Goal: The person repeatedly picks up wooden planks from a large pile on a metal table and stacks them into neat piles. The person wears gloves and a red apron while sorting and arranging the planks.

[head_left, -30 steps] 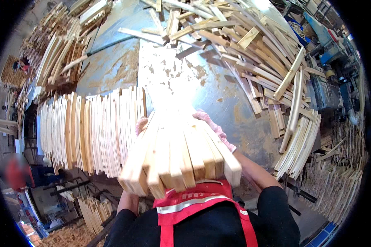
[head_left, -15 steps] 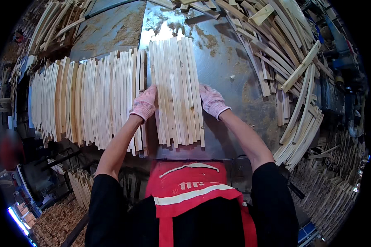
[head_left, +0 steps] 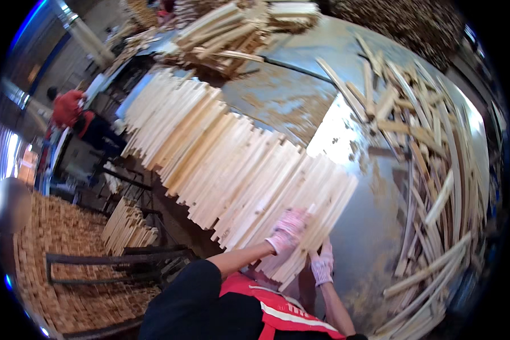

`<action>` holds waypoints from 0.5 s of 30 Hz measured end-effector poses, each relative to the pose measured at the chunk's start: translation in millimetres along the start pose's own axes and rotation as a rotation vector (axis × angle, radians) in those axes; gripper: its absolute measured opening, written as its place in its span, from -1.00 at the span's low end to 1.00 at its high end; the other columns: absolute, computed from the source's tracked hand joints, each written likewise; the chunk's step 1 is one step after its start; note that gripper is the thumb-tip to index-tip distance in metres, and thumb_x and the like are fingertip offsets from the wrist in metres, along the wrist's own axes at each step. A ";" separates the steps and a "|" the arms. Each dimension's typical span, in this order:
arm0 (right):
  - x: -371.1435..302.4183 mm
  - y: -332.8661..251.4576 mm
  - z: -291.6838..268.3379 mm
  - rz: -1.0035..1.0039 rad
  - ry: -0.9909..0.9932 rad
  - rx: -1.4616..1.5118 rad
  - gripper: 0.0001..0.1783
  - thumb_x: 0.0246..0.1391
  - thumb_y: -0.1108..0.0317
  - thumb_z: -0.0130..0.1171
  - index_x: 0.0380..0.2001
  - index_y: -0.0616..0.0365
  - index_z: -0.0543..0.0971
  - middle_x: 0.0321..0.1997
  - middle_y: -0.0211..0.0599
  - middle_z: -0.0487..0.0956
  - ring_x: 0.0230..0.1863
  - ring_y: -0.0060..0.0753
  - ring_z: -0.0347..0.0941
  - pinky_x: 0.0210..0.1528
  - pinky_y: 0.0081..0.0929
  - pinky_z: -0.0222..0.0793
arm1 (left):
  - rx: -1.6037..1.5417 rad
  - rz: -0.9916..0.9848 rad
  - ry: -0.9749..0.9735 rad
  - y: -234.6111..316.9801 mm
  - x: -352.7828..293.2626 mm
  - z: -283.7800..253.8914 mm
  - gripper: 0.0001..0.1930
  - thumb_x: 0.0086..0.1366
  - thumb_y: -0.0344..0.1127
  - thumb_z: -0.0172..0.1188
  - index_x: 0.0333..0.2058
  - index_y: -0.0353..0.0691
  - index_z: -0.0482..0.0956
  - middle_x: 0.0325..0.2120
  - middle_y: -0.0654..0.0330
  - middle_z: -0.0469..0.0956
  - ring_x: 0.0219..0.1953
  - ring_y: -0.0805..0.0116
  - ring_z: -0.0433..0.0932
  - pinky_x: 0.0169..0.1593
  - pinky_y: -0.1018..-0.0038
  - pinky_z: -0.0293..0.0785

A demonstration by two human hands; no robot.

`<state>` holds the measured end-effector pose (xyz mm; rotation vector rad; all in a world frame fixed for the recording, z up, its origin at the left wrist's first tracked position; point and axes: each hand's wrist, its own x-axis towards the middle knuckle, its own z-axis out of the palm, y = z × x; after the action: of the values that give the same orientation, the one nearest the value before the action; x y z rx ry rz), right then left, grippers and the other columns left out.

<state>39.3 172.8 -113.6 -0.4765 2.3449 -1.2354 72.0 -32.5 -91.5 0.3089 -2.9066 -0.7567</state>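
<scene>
A long row of pale wooden strips [head_left: 232, 164] lies side by side across the metal table. My left hand [head_left: 290, 229], in a pink and white knit glove, rests flat on top of the strips near the row's right end, its fingers stretched out. Against the outer right edge of the row is my right hand [head_left: 323, 263], gloved the same way. Its fingers lie along the last strip without wrapping round it, and some are partly hidden. The strips' near ends are uneven, and a few stick out toward my red apron [head_left: 289, 309].
Loose wooden strips [head_left: 430, 153] lie heaped along the table's right side, with another pile [head_left: 226, 34] at the far edge. Sawdust is scattered over the metal table [head_left: 374, 226]. A person in red [head_left: 68, 107] stands at the far left. Stacked wood [head_left: 56, 272] and a dark metal frame [head_left: 119, 260] are at lower left.
The separate bundle between my hands has moved left and now joins the row. My left hand has gone from the bundle's side to its top. The view has swung left.
</scene>
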 end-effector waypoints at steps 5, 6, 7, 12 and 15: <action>20.6 16.4 -16.2 -0.017 -0.010 -0.004 -0.35 0.10 0.27 0.21 0.29 0.17 0.45 0.17 0.10 0.52 0.21 0.14 0.44 0.29 -0.13 0.35 | -0.029 0.111 -0.103 25.1 74.3 26.8 -0.50 0.21 -0.23 0.20 0.14 -0.20 0.50 0.29 -0.18 0.35 0.33 -0.11 0.33 0.42 0.00 0.14; 29.1 22.7 -16.4 -0.060 0.041 -0.021 -0.37 0.09 0.28 0.21 0.26 0.17 0.47 0.15 0.10 0.53 0.20 0.14 0.45 0.29 -0.13 0.36 | -0.038 0.138 -0.119 33.6 90.0 28.0 -0.50 0.21 -0.23 0.20 0.14 -0.21 0.50 0.29 -0.17 0.35 0.33 -0.12 0.32 0.43 0.00 0.13; 43.0 31.4 -11.8 -0.096 0.101 -0.034 -0.40 0.08 0.30 0.20 0.23 0.18 0.49 0.13 0.09 0.53 0.19 0.14 0.45 0.28 -0.13 0.36 | -0.043 0.173 -0.144 39.8 110.5 27.6 -0.49 0.21 -0.22 0.20 0.14 -0.21 0.50 0.28 -0.16 0.35 0.33 -0.12 0.32 0.43 -0.01 0.12; 47.8 17.6 -56.2 -0.077 0.050 -0.085 -0.56 0.17 0.22 0.11 0.08 0.18 0.56 0.12 0.06 0.55 0.17 0.17 0.45 0.24 -0.07 0.40 | -0.294 0.432 -0.180 54.7 161.2 68.9 -0.48 0.17 -0.32 0.21 0.15 -0.24 0.49 0.17 -0.17 0.44 0.28 -0.16 0.37 0.40 -0.02 0.21; 48.7 36.4 -116.1 -0.284 0.473 -0.409 -0.37 0.11 0.26 0.27 0.25 0.21 0.45 0.17 0.10 0.53 0.16 0.24 0.46 0.24 0.01 0.40 | -0.263 0.485 -0.211 84.8 183.3 56.7 -0.50 0.20 -0.34 0.26 0.13 -0.24 0.50 0.13 -0.11 0.49 0.25 -0.12 0.41 0.36 0.08 0.30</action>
<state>-66.9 247.8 -96.8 -0.7360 3.0446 -1.0695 -129.7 24.8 -86.7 -0.5105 -2.8258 -1.1085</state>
